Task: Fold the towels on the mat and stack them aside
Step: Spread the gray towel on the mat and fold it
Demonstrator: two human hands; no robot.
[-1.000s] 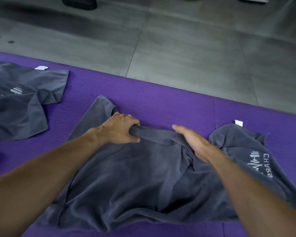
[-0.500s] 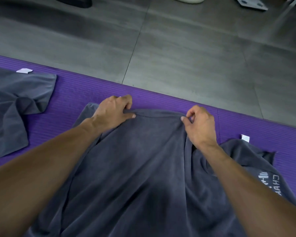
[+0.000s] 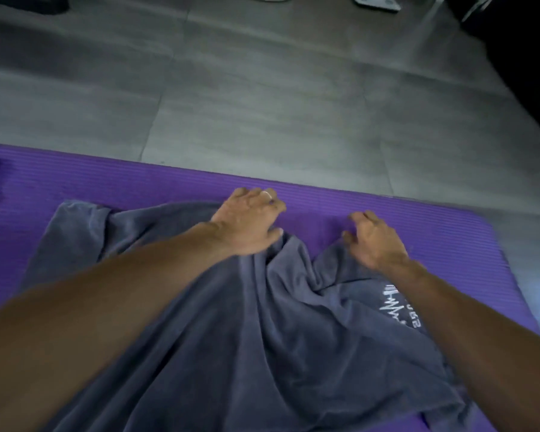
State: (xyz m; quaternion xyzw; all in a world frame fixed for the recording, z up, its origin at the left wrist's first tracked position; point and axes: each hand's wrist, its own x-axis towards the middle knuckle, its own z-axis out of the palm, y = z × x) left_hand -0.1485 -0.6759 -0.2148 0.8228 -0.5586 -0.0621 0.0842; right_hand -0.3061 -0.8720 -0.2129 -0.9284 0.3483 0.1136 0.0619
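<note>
The towel (image 3: 231, 322) is soft grey cloth, matt and slightly napped, with white stitched lettering at the right. The purple mat (image 3: 113, 185) looks like foam, finely ribbed. The floor (image 3: 262, 88) is matt grey tile.

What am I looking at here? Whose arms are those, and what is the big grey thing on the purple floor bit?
This picture comes from a camera worn on a person's head, so you see what they see when they look down. The two arms are that person's own.

The purple part is a soft mat lying on a grey tiled floor. The big grey thing is a towel, crumpled and not yet folded, with a white logo near one side.

The left hand rests on the towel's far edge with its fingers bent. The right hand is at the towel's edge too, fingers bent, but the picture is too blurry to tell whether either hand really holds the cloth.
</note>
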